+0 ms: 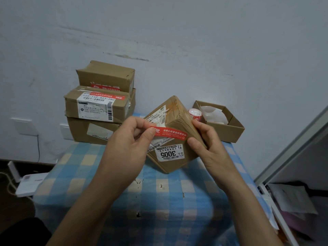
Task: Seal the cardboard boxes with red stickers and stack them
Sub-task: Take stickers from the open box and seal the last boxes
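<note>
Carefully now: my left hand (127, 139) pinches the red sticker (170, 134), my right hand (209, 144) grips the tilted cardboard box (175, 121) (thumb pinning the sticker's far end); any slack could crease it.

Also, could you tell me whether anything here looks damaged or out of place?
The topmost stacked box has a torn, dented right corner, and the checked cloth has small holes near its front. Nothing looks spilled.
</note>
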